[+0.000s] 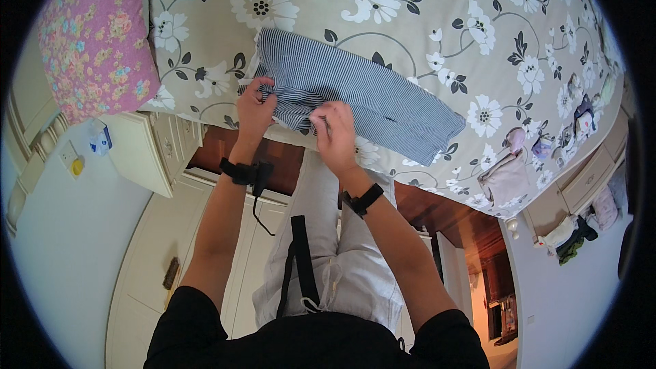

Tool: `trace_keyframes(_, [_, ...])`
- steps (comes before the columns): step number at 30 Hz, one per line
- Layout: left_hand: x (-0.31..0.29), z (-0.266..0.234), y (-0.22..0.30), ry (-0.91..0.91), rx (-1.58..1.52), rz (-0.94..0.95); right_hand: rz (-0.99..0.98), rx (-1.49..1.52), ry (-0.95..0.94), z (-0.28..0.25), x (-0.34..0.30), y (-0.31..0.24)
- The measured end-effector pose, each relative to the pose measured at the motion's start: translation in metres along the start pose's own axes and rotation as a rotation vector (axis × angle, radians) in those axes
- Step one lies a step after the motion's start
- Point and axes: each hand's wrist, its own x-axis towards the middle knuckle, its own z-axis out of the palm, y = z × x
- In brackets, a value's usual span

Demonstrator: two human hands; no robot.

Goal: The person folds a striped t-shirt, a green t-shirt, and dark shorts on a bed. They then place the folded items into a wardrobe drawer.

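Observation:
A navy-and-white striped garment (393, 106), long like a pair of trousers, lies across the near part of the bed, running from upper left to lower right. Its left end is bunched up, with a bit of pale edge showing. My left hand (255, 111) grips the cloth at that left end, fingers curled and pinched. To its right, my right hand (335, 135) has its thumb and fingers pinched on a fold along the garment's near edge. The cloth between the two hands is rumpled; the rest lies fairly flat.
The bed has a floral sheet (451, 41). A pink floral pillow (99, 34) lies at the far left, above a cream bedside cabinet (147, 147). Small clothes, including a pale pink garment (506, 179), lie at the bed's right edge. More clothes (577, 238) hang from a drawer there.

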Motion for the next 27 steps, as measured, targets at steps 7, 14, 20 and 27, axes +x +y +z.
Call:
trace_keyframes(7, [0.003, -0.001, -0.001, -0.042, -0.152, -0.076, 0.041, -0.024, 0.046, 0.004, -0.016, 0.000])
trace_keyframes(14, [0.005, -0.002, -0.004, -0.040, -0.180, -0.111, 0.189, -0.169, 0.063, 0.025, -0.032, -0.021])
trace_keyframes(20, [0.004, -0.004, 0.002, -0.028, -0.081, -0.067, 0.032, -0.148, -0.013, 0.027, -0.022, -0.037])
trace_keyframes(27, [-0.002, -0.014, 0.031, 0.162, 0.512, 0.704, -0.109, -0.248, 0.103, 0.020, 0.007, -0.026])
